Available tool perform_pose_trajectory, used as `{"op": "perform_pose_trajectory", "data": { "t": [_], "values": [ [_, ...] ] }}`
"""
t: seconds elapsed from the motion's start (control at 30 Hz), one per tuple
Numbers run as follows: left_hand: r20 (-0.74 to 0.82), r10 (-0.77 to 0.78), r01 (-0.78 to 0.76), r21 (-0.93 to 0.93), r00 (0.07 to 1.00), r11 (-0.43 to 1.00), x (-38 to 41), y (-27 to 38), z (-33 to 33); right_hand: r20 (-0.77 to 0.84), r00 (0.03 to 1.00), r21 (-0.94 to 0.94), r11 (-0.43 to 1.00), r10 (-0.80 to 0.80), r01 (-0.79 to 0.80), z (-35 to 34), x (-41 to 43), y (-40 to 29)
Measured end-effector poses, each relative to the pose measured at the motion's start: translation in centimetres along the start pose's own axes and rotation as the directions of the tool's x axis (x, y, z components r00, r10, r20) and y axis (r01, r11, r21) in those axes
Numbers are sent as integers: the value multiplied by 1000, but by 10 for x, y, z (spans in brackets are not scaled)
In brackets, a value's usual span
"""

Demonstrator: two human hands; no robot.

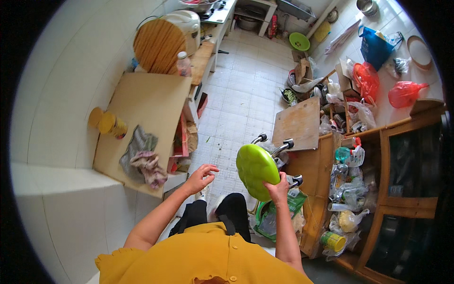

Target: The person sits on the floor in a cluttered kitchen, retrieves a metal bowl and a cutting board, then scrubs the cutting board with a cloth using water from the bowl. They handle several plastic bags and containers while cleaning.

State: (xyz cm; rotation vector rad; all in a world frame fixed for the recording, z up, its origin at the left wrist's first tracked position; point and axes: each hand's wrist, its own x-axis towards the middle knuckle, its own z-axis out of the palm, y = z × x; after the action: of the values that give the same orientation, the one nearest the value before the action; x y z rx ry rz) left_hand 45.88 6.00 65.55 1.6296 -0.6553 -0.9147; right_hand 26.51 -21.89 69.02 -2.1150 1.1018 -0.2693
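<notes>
My right hand (pixel 278 188) grips the rim of a round stool with a green padded seat (pixel 255 168). The stool is tilted on its side in front of my right leg, its chrome legs with black feet pointing away to the right. Whether a foot touches anything, I cannot tell. My left hand (pixel 203 176) holds nothing; its fingers are apart above the tiled floor (pixel 227 131), left of the stool. A green bag (pixel 283 213) sits below the stool, partly behind my right forearm.
On the left, a board-topped counter (pixel 149 96) carries crumpled cloths (pixel 142 152), a yellow-lidded jar (pixel 112 125) and a plastic bottle (pixel 183 64). To the right stands a wooden cabinet (pixel 385 167) with packed shelves. A wooden board (pixel 297 122) projects near the stool's legs. A green basin (pixel 299 41) lies farther back.
</notes>
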Motion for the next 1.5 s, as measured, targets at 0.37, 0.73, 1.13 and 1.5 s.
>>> {"op": "perform_pose_trajectory", "data": {
  "t": [0.37, 0.73, 1.13, 1.5],
  "values": [
    [-225, -368, 396, 94, 902, 913, 142, -14, -55, 88, 971, 159, 959, 222, -233, 99, 321, 85],
    [-352, -597, 621, -56, 721, 782, 203, -127, -72, 182, 948, -13, 965, 261, -264, 143, 523, 82],
    [-408, -593, 658, 26, 694, 752, 367, -112, -113, 253, 892, 65, 914, 374, -401, 352, 735, 143],
    [-429, -861, 881, -247, 273, 403, 370, -166, -62, 675, 664, 468, 510, 320, -722, 606, 861, 206]
  ]
}}
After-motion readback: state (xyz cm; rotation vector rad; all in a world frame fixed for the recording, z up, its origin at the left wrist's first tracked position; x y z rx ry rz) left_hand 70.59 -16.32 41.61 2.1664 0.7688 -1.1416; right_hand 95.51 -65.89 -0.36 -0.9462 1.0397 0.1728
